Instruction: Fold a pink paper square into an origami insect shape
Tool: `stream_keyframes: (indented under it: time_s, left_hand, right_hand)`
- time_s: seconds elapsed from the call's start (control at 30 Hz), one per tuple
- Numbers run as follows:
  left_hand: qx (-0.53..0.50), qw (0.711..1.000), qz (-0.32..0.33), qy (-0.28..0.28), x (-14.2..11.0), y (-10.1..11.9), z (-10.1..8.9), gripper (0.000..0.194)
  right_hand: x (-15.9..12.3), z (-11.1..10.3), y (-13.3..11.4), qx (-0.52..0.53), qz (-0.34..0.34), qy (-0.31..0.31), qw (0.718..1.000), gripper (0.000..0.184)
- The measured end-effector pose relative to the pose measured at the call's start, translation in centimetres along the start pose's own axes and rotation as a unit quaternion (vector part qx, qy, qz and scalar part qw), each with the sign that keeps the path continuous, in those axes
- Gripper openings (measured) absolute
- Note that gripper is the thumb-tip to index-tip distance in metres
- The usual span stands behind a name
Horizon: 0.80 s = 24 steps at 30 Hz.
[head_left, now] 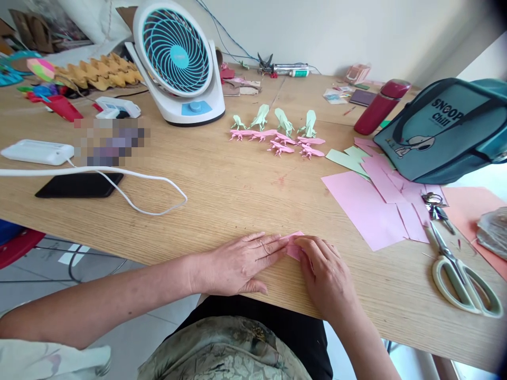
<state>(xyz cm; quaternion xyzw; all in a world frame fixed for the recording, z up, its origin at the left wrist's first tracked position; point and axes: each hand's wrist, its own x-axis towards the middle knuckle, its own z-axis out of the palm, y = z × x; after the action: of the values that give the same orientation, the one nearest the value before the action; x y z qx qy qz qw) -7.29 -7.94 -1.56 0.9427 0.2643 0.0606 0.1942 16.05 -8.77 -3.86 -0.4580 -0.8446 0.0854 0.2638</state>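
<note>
A small folded piece of pink paper (293,250) lies on the wooden table near its front edge, partly hidden under fingers. My left hand (237,264) rests flat with fingers stretched out, its fingertips touching the paper's left side. On the right side, my right hand (327,269) has its fingers bent and closed together on the paper, the thumb tucked below. Farther back stand several folded pink paper insects (280,148), with several pale green ones (284,121) behind them.
To the right lie pink paper sheets (364,211), scissors (461,279), a teal bag (447,132) and a red flask (382,108). A white fan (178,58) stands at the back. On the left are a white cable (158,213) and a black phone-like slab (79,186).
</note>
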Motion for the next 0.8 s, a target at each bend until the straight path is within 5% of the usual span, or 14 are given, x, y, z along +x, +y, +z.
stream_keyframes:
  time_s: [0.2,0.53,0.8]
  left_hand:
    - [-0.010,1.000,-0.011,0.006,0.1,0.0,0.4,0.093]
    - [-0.013,1.000,-0.014,0.025,-0.2,-0.2,1.1,0.086]
    - [-0.015,1.000,-0.018,0.017,-0.2,0.0,0.9,0.085]
  right_hand:
    - [-0.6,-0.6,0.7,0.019,-0.017,-0.006,1.000,0.023]
    - [-2.3,-2.7,1.5,-0.055,-0.154,-0.133,0.977,0.054]
    - [-2.3,-2.6,1.7,-0.074,-0.172,-0.122,0.975,0.052]
